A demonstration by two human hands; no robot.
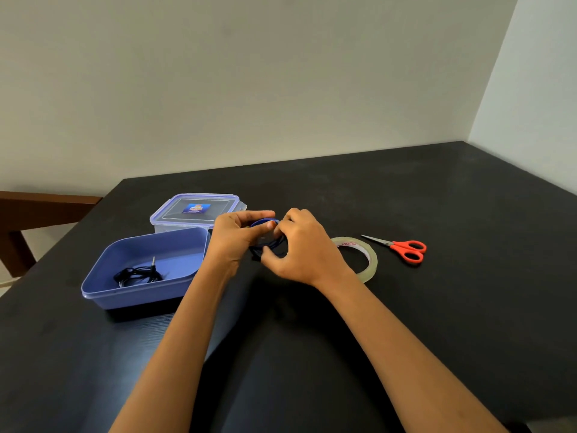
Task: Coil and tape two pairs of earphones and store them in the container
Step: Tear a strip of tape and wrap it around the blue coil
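Note:
A coil of blue earphones (269, 242) sits between both hands just above the black table. My left hand (237, 235) grips the coil from the left, thumb and fingers curled round it. From the right, my right hand (304, 245) pinches the same coil. Black earphones (137, 274) lie coiled inside the open blue container (187, 245) to the left, their plug sticking up. A roll of clear tape (367, 260) lies flat just right of my right hand, partly hidden by it.
Red-handled scissors (406, 249) lie right of the tape. A clear lidded box (195, 212) with a blue label stands behind the container. A wooden chair (37, 210) is at the table's left edge. The table (437, 307) meets the walls behind and at right.

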